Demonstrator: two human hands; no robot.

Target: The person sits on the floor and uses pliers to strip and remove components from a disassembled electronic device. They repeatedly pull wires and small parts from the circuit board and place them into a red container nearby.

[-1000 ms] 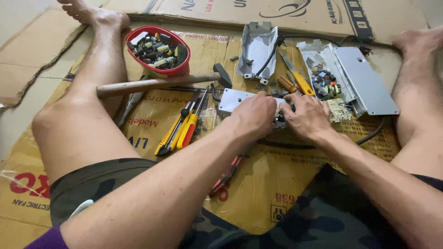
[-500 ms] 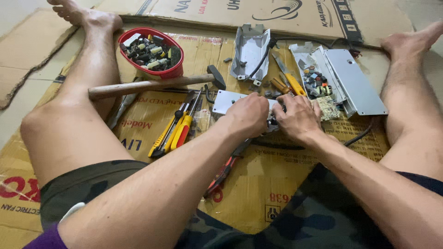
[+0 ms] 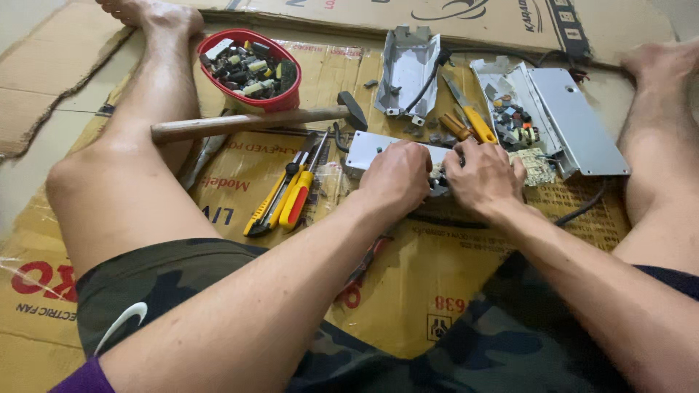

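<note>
Hands (image 3: 397, 175) unmoved, metal casing (image 3: 364, 149) beneath both

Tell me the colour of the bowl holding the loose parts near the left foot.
Red: the bowl shows best in the head view.

Up by my left foot sits the red bowl (image 3: 251, 69), heaped with small salvaged electronic parts. Just below it the wooden-handled hammer (image 3: 255, 122) lies crosswise, its dark head (image 3: 353, 109) pointing right. Nearer my left thigh, a yellow utility knife (image 3: 266, 211) and a red-and-yellow screwdriver (image 3: 298, 200) lie side by side. Farther out, an opened grey metal casing (image 3: 409, 69) with a black cable, an orange-handled tool (image 3: 477, 120) beside it, and on the right a silver metal housing (image 3: 579, 124) with loose components at its left edge. Flattened cardboard (image 3: 218, 175) covers the floor underneath everything.
</note>
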